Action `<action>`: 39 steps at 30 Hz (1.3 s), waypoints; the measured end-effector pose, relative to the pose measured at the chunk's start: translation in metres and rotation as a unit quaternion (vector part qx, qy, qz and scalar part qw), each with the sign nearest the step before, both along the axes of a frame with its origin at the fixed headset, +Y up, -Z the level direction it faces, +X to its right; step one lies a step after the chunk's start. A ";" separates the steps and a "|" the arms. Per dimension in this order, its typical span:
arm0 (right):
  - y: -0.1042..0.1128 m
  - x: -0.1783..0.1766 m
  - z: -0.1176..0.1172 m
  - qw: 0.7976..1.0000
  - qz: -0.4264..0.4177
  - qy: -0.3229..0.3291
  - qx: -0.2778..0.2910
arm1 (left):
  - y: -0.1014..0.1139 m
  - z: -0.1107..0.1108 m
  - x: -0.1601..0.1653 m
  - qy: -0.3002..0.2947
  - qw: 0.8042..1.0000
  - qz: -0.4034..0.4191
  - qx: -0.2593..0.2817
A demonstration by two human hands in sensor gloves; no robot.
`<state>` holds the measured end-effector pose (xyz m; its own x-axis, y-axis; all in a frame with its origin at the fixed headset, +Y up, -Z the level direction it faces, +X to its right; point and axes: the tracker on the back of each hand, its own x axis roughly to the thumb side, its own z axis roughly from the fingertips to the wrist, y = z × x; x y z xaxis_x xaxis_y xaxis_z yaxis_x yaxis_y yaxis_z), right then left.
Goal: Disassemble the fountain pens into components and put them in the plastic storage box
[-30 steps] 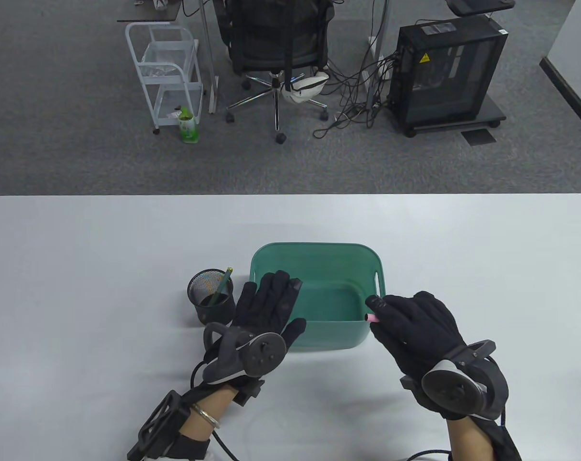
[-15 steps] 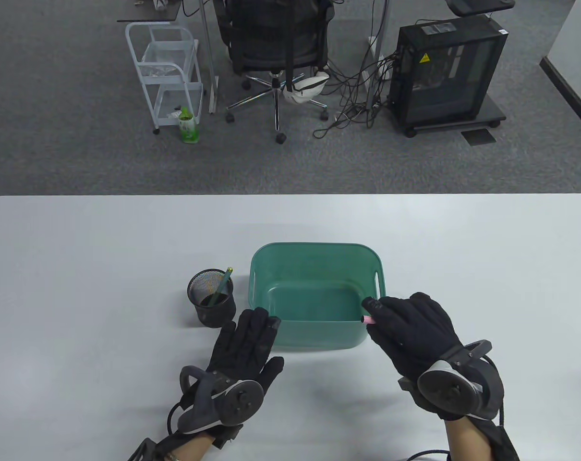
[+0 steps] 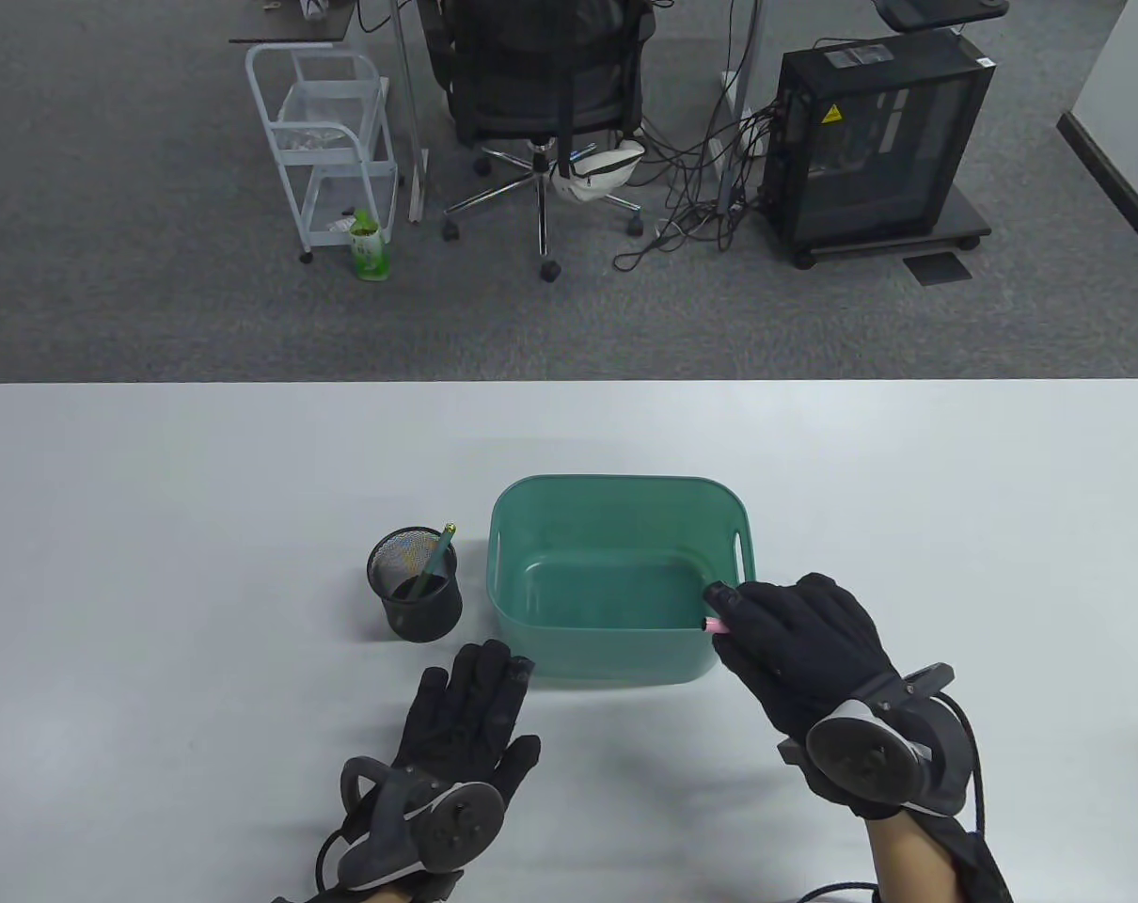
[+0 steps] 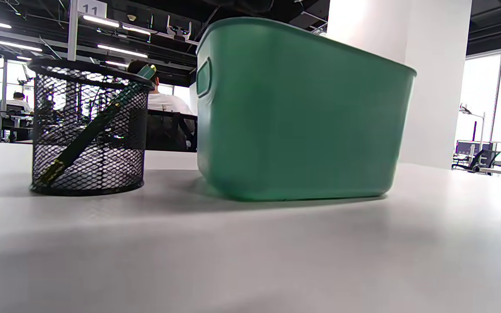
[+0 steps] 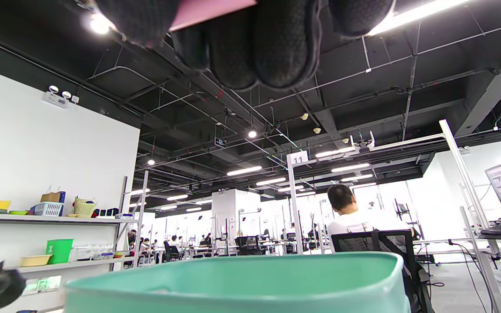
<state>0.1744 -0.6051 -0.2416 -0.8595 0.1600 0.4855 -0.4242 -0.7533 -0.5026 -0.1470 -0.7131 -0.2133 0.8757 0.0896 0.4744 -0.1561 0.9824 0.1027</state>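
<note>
A green plastic storage box point(image 3: 616, 489) stands mid-table; its front wall point(image 4: 302, 121) fills the left wrist view and its rim point(image 5: 233, 269) shows in the right wrist view. My right hand point(image 3: 785, 640) grips a pink pen part point(image 3: 715, 625) at the box's front right corner, over the rim; the pink part point(image 5: 207, 11) shows between the curled fingers point(image 5: 272, 43). My left hand point(image 3: 470, 710) lies flat on the table just in front of the box's left corner, holding nothing. A green pen point(image 3: 434, 561) leans in the black mesh cup point(image 3: 415, 585), also seen as green pen point(image 4: 94, 126) in mesh cup point(image 4: 89, 130).
The white table point(image 3: 155, 527) stretches wide on both sides of the box. Beyond its far edge are an office chair point(image 3: 541, 85), a white cart point(image 3: 329, 141) and a computer case point(image 3: 875, 141) on grey carpet.
My left hand has drawn back from over the box's left side, toward me, down onto the table. My right hand with the pink part shifted slightly left over the box corner.
</note>
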 end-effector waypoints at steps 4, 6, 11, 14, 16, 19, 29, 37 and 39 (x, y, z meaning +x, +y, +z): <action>-0.004 -0.001 -0.003 1.000 0.009 -0.005 -0.007 | -0.006 -0.001 -0.001 -0.003 1.000 -0.012 -0.008; -0.006 -0.002 -0.005 1.000 0.013 -0.006 -0.012 | -0.007 -0.001 -0.001 -0.004 1.000 -0.017 -0.010; -0.011 -0.004 -0.008 0.999 0.023 -0.009 -0.021 | -0.007 -0.002 -0.003 -0.004 1.000 -0.011 -0.015; -0.014 -0.006 -0.010 0.999 0.029 -0.008 -0.027 | -0.008 -0.002 -0.004 -0.005 1.000 -0.009 -0.014; -0.015 -0.007 -0.012 0.999 0.033 -0.007 -0.032 | -0.007 -0.002 -0.004 -0.005 1.000 -0.010 -0.011; -0.018 -0.009 -0.014 0.999 0.030 -0.001 -0.043 | -0.007 -0.002 -0.004 -0.004 1.000 -0.010 -0.008; -0.027 -0.026 -0.030 0.995 0.035 0.019 -0.089 | -0.007 -0.002 -0.004 -0.007 1.000 -0.010 -0.011; -0.019 -0.051 -0.067 0.991 0.075 0.006 -0.112 | -0.005 0.000 -0.005 -0.014 1.000 -0.005 -0.003; -0.018 -0.057 -0.076 0.989 0.081 -0.001 -0.125 | -0.005 0.001 -0.005 -0.016 1.000 -0.002 -0.002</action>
